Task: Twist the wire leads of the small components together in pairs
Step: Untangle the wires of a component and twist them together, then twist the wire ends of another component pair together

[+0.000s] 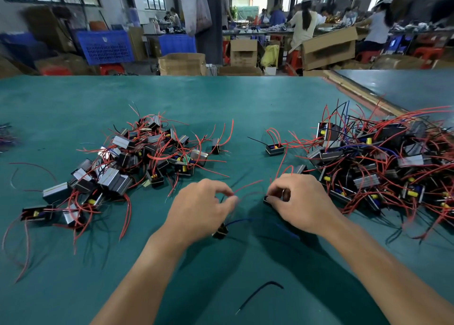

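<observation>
My left hand [199,209] hovers over the green table [221,98] and pinches thin red wire leads [245,185] between thumb and fingertips. A small black component [220,231] with a blue lead hangs below that hand. My right hand [298,199] grips another small black component [268,200] by its body, a short way right of the left fingertips. The red leads run between the two hands and look blurred.
A heap of black components with red leads [127,162] lies at the left, a larger tangled heap [383,162] at the right. Two single components [275,149] [216,145] sit between them. A loose black wire [260,294] lies near me. People work at benches behind.
</observation>
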The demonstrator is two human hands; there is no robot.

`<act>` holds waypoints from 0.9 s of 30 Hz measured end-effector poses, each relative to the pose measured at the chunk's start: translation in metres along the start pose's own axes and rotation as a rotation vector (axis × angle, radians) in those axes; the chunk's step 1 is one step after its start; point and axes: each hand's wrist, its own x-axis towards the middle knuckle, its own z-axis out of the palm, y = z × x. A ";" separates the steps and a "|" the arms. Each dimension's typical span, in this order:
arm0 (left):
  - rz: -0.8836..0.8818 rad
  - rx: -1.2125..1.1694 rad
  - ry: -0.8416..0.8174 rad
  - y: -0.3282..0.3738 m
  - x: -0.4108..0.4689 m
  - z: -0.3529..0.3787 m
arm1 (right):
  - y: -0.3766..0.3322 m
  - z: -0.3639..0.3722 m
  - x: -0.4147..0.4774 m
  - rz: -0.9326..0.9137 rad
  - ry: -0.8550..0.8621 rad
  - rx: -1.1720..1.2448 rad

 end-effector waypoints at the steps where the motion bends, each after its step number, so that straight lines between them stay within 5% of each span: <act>1: 0.001 0.058 -0.009 0.001 -0.001 0.000 | 0.000 0.000 0.000 0.003 -0.001 0.006; 23: 0.002 -0.015 0.070 0.002 -0.003 0.009 | -0.002 0.000 -0.003 -0.022 -0.090 0.110; 27: -0.048 -0.322 -0.031 0.001 -0.001 0.009 | -0.003 0.000 -0.002 -0.022 -0.071 0.108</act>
